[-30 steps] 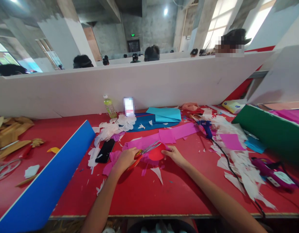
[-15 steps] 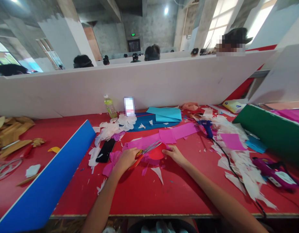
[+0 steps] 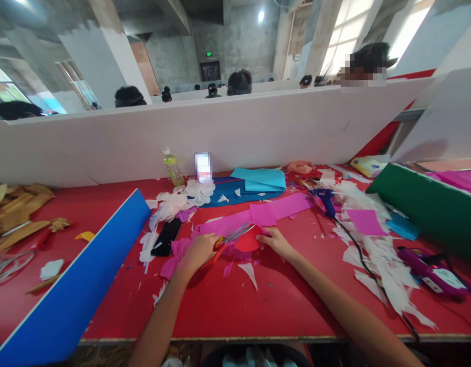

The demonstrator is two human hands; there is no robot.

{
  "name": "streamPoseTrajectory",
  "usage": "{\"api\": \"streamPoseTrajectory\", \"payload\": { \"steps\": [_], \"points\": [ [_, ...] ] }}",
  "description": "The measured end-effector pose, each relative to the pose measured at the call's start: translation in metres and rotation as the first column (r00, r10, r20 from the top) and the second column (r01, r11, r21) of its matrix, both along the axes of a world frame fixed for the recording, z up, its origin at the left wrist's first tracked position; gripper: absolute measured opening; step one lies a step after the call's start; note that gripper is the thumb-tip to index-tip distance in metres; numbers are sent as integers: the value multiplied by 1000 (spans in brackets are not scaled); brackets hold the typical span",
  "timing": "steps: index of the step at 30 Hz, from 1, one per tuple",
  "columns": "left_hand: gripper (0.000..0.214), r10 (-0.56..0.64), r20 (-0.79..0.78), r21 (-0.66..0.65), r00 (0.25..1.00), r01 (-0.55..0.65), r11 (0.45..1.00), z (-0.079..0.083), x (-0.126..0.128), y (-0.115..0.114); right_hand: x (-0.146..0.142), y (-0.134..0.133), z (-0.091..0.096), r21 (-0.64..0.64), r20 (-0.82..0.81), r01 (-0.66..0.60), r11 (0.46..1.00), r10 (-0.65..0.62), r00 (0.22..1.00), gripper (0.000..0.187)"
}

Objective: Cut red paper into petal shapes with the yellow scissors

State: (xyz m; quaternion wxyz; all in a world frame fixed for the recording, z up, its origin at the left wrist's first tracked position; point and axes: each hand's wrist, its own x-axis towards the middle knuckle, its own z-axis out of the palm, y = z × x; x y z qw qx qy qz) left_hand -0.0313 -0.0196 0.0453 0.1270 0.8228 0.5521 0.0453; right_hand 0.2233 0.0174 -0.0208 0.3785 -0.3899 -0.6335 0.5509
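Observation:
My left hand (image 3: pixel 203 250) is closed round the handles of a pair of scissors (image 3: pixel 235 234), whose blades point right across a red round piece of paper (image 3: pixel 248 241). At that piece's right edge, my right hand (image 3: pixel 274 242) pinches it between thumb and fingers. Behind both hands lies a strip of magenta paper (image 3: pixel 262 214). Ruffled magenta paper (image 3: pixel 177 257) sits beside my left wrist. Just below the red piece is a pointed white scrap (image 3: pixel 249 275) on the red table (image 3: pixel 266 316).
Left of my arm stands a blue board (image 3: pixel 86 275); a black phone (image 3: pixel 167 237) lies nearby. A bottle (image 3: pixel 173 168) stands at the back. White scraps (image 3: pixel 388 275), a blue glue gun (image 3: pixel 327 203), a purple glue gun (image 3: pixel 432 275) and a green board (image 3: pixel 422 209) are to the right.
The red paper and my right hand have shifted very slightly right. The scissor blades look a little closer together. Otherwise the scene is the same.

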Motion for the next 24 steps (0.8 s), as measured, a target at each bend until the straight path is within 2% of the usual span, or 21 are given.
{"api": "streamPoseTrajectory", "payload": {
  "steps": [8, 14, 24],
  "points": [
    [22, -10, -3, 1, 1000, 10, 1000, 2, -3, -1, 1, 1, 0, 6, 21, -16, 1000, 16, 1000, 31],
    [34, 44, -87, 69, 995, -38, 997, -2, -8, 0, 3, 3, -1, 30, 32, 11, 999, -12, 999, 32],
    [39, 8, -145, 83, 989, 4, 997, -5, 1, -3, -2, -3, 3, 51, 33, -8, 999, 6, 999, 25]
  ]
}}
